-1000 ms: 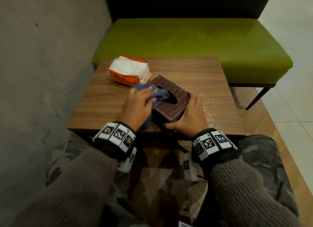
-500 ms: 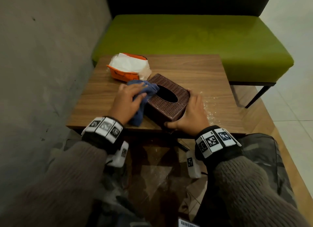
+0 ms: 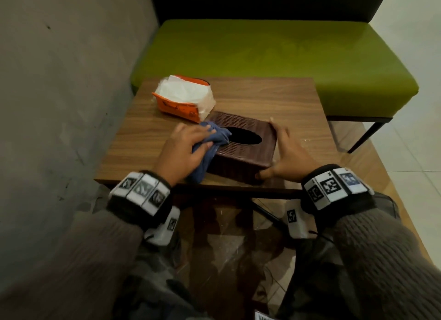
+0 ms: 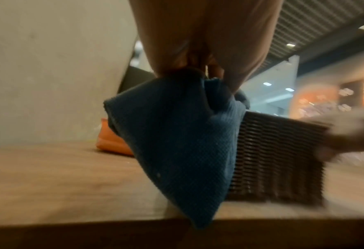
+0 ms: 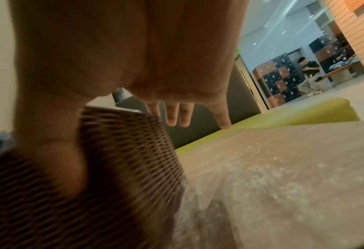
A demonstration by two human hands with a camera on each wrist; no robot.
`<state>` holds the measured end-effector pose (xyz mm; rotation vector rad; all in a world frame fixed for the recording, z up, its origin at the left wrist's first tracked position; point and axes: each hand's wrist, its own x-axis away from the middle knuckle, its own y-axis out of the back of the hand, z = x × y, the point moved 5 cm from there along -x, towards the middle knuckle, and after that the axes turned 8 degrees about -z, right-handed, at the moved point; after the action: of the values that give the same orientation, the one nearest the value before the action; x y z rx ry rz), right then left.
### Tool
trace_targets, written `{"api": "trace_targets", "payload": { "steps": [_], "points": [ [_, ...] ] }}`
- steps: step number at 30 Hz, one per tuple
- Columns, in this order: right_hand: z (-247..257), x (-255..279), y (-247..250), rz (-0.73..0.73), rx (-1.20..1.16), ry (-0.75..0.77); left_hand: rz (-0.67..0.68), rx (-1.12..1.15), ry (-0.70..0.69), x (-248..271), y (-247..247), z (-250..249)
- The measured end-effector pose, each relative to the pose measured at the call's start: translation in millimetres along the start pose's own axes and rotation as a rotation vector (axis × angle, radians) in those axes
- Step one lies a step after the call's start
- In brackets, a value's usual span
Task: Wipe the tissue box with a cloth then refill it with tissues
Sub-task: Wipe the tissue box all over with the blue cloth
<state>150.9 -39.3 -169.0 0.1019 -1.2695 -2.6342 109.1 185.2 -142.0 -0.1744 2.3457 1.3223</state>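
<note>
On near table edge | our left hand gripped cloth wiping tissue box | our right hand, fingers straight, braced it against sliding.

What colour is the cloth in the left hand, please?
Blue; the cloth shows best in the left wrist view.

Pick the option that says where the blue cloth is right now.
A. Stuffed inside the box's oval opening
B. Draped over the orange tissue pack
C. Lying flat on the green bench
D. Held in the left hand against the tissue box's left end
D: the left hand holds the blue cloth bunched against the left end of the tissue box, beside the oval opening.
</note>
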Motion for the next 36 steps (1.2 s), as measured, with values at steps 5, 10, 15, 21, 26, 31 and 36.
{"api": "trace_targets", "payload": {
  "steps": [5,10,15,21,26,31,36],
  "points": [
    [7,8,8,-0.395,-0.214,-0.049,-0.03,0.043,-0.013,34,-2,-30],
    [22,9,-26,-0.48,-0.503,-0.296,0.029,0.126,-0.129,52,-13,-68],
    [20,-6,-27,-0.446,-0.45,-0.267,0.102,0.132,-0.197,48,-6,-52],
    [22,-7,-27,-0.446,-0.4,-0.298,-0.093,0.026,0.025,29,-15,-53],
    [17,-7,-26,-0.424,-0.381,-0.291,-0.017,0.119,-0.158,52,-6,-50],
    [19,-7,-24,-0.395,-0.364,-0.299,-0.078,0.083,-0.022,37,-5,-40],
    [15,-14,-24,-0.34,-0.309,-0.237,0.091,0.13,-0.258,51,3,-41]
  ]
}}
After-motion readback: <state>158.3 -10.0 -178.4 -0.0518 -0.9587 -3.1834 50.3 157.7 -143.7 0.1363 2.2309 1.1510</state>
